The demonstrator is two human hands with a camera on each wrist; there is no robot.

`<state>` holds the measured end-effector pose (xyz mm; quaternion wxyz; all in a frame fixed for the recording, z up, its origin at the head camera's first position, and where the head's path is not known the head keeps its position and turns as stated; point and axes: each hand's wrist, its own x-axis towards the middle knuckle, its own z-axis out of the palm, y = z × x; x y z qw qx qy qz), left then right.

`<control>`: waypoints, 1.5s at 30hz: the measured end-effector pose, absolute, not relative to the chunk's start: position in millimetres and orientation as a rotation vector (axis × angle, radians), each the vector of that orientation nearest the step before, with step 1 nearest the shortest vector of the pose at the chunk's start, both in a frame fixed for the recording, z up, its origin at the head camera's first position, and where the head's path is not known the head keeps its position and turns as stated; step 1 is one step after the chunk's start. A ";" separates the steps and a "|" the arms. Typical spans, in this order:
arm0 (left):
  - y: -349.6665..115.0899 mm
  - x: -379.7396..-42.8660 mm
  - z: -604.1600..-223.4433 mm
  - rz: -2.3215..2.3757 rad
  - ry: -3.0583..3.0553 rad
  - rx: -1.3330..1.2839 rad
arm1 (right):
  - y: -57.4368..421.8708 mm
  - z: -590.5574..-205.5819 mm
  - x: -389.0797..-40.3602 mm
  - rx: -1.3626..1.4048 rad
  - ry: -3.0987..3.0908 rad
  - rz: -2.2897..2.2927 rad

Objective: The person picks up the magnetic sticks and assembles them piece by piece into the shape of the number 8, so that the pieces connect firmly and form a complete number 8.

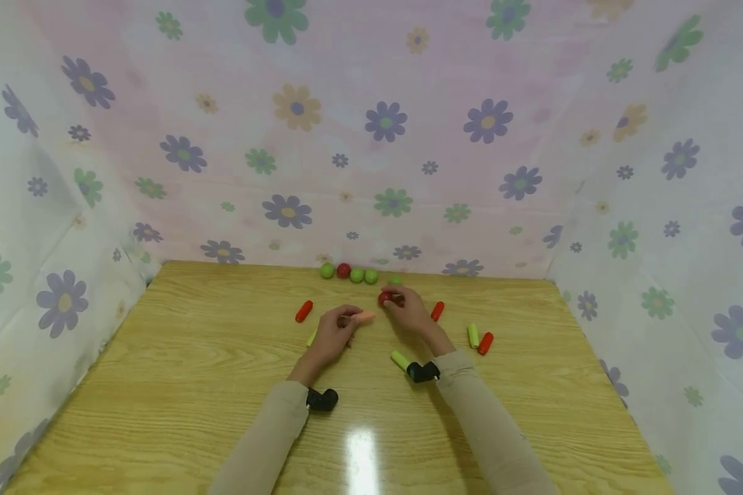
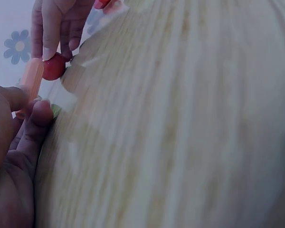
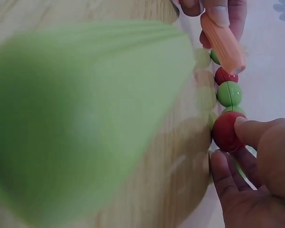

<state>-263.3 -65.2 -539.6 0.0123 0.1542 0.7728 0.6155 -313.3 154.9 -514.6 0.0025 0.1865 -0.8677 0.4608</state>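
My left hand (image 1: 334,335) pinches a short, ridged, peach-orange rod (image 1: 364,316) between thumb and fingers, its free end pointing right. In the right wrist view that rod (image 3: 223,43) shows a small round metallic spot on its end. To its right, my right hand (image 1: 408,313) holds a shiny red ball (image 1: 385,299) with thumb and fingertips. The ball (image 2: 54,67) overlaps the rod's upper part in the left wrist view. Behind the right hand lies a green ball (image 1: 395,280), partly covered by it.
Along the back edge of the wooden table (image 1: 192,371) stand several green balls (image 1: 327,270) and a red one (image 1: 343,271). Red rods (image 1: 304,311) and yellow-green rods (image 1: 473,336) lie scattered around the hands. One yellow-green rod (image 3: 85,118) looms large before the right wrist camera.
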 end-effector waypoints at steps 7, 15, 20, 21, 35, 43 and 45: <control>-65.2 -263.4 -540.3 1.945 2.439 0.474 | 160.8 -521.0 -311.0 0.531 -2.688 1.580; -64.1 -263.1 -540.9 1.969 2.441 0.454 | 165.6 -525.7 -304.4 0.344 -2.664 1.830; -63.9 -264.0 -541.7 2.008 2.424 0.427 | 166.4 -527.0 -301.1 0.274 -2.625 1.865; -63.7 -264.1 -541.6 2.016 2.423 0.428 | 166.7 -527.9 -300.7 0.261 -2.617 1.867; -56.6 -251.1 -526.4 2.063 2.417 0.389 | 169.2 -533.4 -296.1 0.379 -2.591 1.841; -57.3 -247.3 -522.7 2.027 2.413 0.388 | 169.8 -521.7 -283.1 0.424 -2.573 1.879; -57.3 -252.1 -531.0 2.019 2.420 0.373 | 169.4 -522.0 -281.5 0.409 -2.573 1.897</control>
